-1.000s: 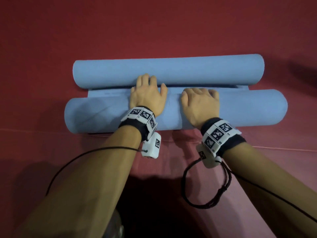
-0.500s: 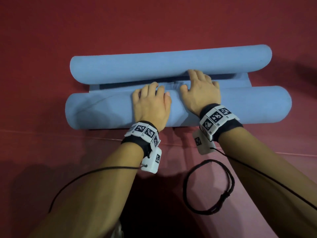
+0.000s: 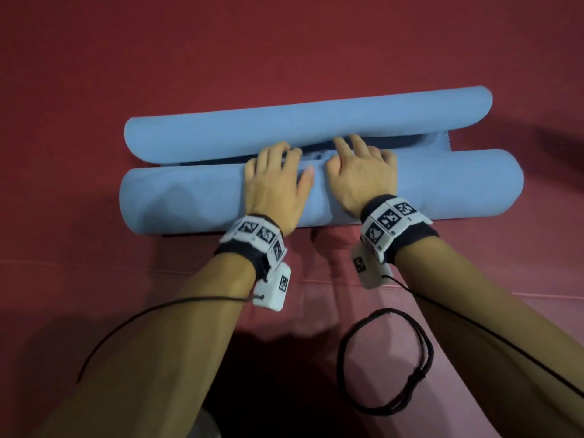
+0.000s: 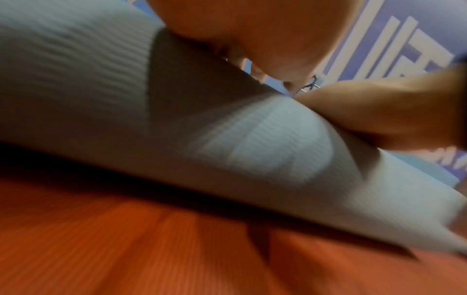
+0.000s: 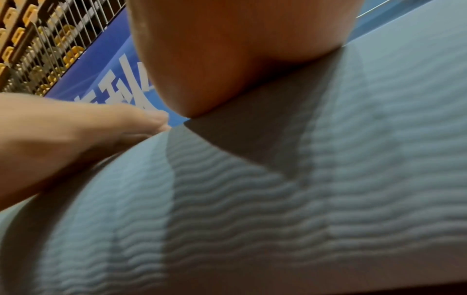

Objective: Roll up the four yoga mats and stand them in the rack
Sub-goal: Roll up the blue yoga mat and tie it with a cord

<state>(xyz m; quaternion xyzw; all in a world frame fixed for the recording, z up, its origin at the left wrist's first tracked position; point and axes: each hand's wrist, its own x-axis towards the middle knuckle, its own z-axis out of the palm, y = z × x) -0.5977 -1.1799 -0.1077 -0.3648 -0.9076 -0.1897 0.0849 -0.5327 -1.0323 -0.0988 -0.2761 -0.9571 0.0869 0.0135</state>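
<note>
A light blue yoga mat lies across the red floor as two rolls joined by a narrow flat strip. The near roll [image 3: 177, 200] is the thicker one, and the far roll [image 3: 221, 131] lies just beyond it. My left hand [image 3: 275, 181] and right hand [image 3: 360, 178] press palm-down side by side on the middle of the near roll, fingers straight and reaching into the gap between the rolls. In the left wrist view my palm [image 4: 252, 30] bears on the ribbed roll [image 4: 101, 89]. My right palm [image 5: 227, 49] rests on the same roll [image 5: 303, 199]. No rack is in view.
Red floor matting [image 3: 284, 42] surrounds the rolls, with a seam running across below my wrists. A loose black cord loop [image 3: 385, 361] lies by my right forearm. A blue banner [image 5: 106, 65] and yellow seats [image 5: 30, 30] behind a railing stand far off.
Both hands have slid forward over the near roll to its far side. The near roll has turned closer to the far roll, and the flat strip between them has narrowed.
</note>
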